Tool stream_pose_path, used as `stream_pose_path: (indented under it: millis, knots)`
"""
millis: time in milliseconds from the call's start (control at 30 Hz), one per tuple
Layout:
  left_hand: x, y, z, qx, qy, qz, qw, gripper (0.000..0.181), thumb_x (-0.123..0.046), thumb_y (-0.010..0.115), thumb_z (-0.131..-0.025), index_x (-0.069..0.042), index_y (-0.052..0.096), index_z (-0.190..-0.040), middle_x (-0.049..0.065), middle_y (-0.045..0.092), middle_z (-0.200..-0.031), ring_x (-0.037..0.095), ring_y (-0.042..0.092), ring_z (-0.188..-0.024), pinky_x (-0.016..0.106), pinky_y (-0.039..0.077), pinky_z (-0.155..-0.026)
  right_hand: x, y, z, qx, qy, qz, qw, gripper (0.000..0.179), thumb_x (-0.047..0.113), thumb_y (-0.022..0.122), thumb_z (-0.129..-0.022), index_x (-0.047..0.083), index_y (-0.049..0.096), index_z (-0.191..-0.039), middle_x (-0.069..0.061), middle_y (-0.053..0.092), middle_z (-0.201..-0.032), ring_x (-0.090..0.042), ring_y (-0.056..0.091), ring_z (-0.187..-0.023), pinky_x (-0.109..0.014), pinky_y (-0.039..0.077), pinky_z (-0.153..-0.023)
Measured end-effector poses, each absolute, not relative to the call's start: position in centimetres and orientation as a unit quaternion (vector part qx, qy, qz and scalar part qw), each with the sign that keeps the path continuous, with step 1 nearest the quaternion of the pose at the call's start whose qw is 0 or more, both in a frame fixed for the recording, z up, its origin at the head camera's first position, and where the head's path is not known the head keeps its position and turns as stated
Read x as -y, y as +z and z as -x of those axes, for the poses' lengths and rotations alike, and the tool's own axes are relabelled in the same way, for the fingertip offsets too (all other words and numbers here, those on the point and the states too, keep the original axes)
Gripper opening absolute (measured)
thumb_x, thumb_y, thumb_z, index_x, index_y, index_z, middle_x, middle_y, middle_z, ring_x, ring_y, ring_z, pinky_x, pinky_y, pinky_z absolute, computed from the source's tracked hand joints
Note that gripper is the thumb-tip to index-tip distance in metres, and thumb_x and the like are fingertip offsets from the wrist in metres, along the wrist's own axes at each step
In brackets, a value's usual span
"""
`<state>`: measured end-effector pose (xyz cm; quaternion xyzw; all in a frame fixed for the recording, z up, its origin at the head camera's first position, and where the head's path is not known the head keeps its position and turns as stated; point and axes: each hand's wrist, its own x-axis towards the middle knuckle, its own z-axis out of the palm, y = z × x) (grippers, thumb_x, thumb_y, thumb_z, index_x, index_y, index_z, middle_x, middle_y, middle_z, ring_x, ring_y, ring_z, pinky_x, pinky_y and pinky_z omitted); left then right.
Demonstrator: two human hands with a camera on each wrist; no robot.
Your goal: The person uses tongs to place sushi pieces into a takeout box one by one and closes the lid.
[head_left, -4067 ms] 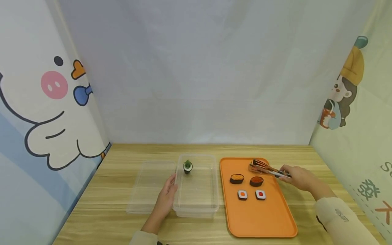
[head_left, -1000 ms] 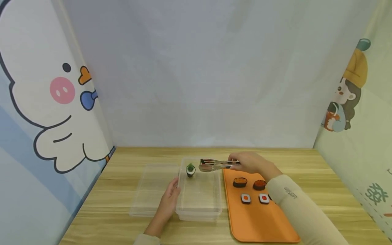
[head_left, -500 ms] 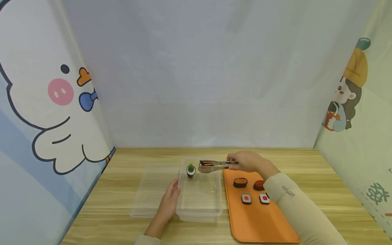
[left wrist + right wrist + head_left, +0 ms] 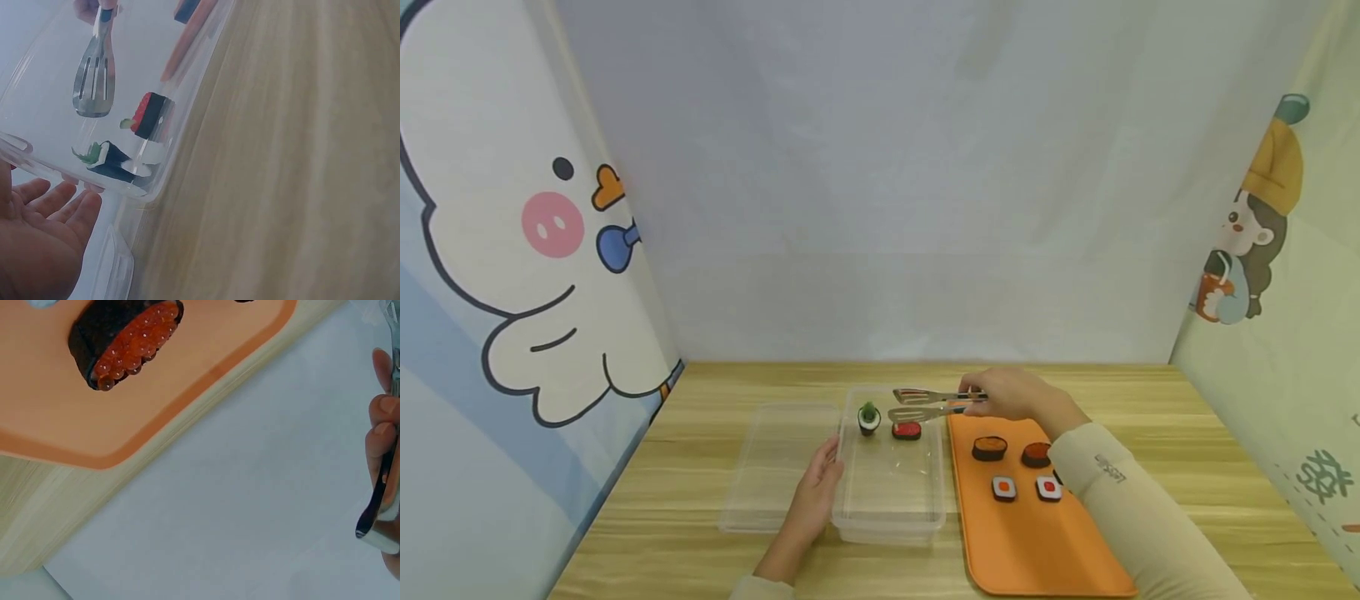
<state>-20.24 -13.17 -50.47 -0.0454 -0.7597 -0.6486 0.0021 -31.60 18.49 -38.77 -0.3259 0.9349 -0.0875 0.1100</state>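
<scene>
My right hand [image 4: 1011,393] grips metal tongs [image 4: 925,413] by the handle end. Their slotted heads stand apart above the far part of the clear plastic container [image 4: 887,500]. Just below them, a red-topped gunkan sushi [image 4: 907,431] lies in the container, seen on its side through the wall in the left wrist view [image 4: 149,115]. To its left stands a sushi roll with a green top [image 4: 868,419]. My left hand [image 4: 814,492] rests against the container's left side, its fingers [image 4: 84,215] extended and touching near the rim.
An orange tray [image 4: 1037,550] sits right of the container. It bears an orange-topped gunkan [image 4: 990,448], a red roe gunkan [image 4: 1036,455] and two square rolls [image 4: 1003,488], partly behind the right sleeve. A clear lid [image 4: 778,467] lies left of the container.
The tongs have moved left from the tray to above the container. Within the last half second their heads have spread, and the red-topped gunkan now lies free in the container. The left hand keeps its place.
</scene>
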Motion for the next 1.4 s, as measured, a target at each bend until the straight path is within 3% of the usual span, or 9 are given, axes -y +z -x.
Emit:
stream_pose_path:
  millis: [200,700,1000,1400]
  knots:
    - [13.2,-50.5,20.1,0.759,-0.65,0.046,0.0,0.048,-0.012,0.038,-0.106,0.008,0.027,-0.148,0.031,0.033,-0.148,0.044,0.035,-0.134,0.054,0.029,-0.109,-19.4,-38.5,31.1,-0.938,-0.114,0.308,0.114,0.037,0.036,0.062,-0.097,0.013,0.061,-0.126,-0.001,0.063,-0.114,-0.021,0.061,-0.098,-0.042,0.052,-0.082]
    - [13.4,-50.2,19.7,0.758,-0.651,0.049,0.002,0.048,-0.011,0.039,-0.105,0.008,0.027,-0.148,0.031,0.033,-0.148,0.044,0.033,-0.135,0.053,0.026,-0.111,-23.0,-37.4,29.2,-0.937,-0.147,0.309,0.076,0.036,0.034,0.067,-0.093,0.009,0.064,-0.119,-0.002,0.064,-0.105,-0.018,0.06,-0.087,-0.042,0.052,-0.074]
    - [13.3,-50.1,19.7,0.755,-0.653,0.053,0.014,0.047,-0.009,0.038,-0.105,0.01,0.028,-0.146,0.032,0.034,-0.146,0.044,0.035,-0.134,0.053,0.028,-0.11,-25.7,-37.7,27.8,-0.938,-0.166,0.298,0.065,0.037,0.036,0.068,-0.092,0.008,0.064,-0.116,0.004,0.062,-0.096,-0.019,0.06,-0.085,-0.042,0.051,-0.072]
    - [13.4,-50.2,19.8,0.748,-0.661,0.053,0.009,0.046,-0.007,0.038,-0.105,0.012,0.027,-0.146,0.034,0.034,-0.145,0.045,0.035,-0.133,0.054,0.028,-0.11,-28.3,-38.5,26.2,-0.94,-0.174,0.28,0.088,0.033,0.036,0.068,-0.092,0.011,0.064,-0.113,0.01,0.059,-0.089,-0.007,0.049,-0.067,-0.031,0.043,-0.059]
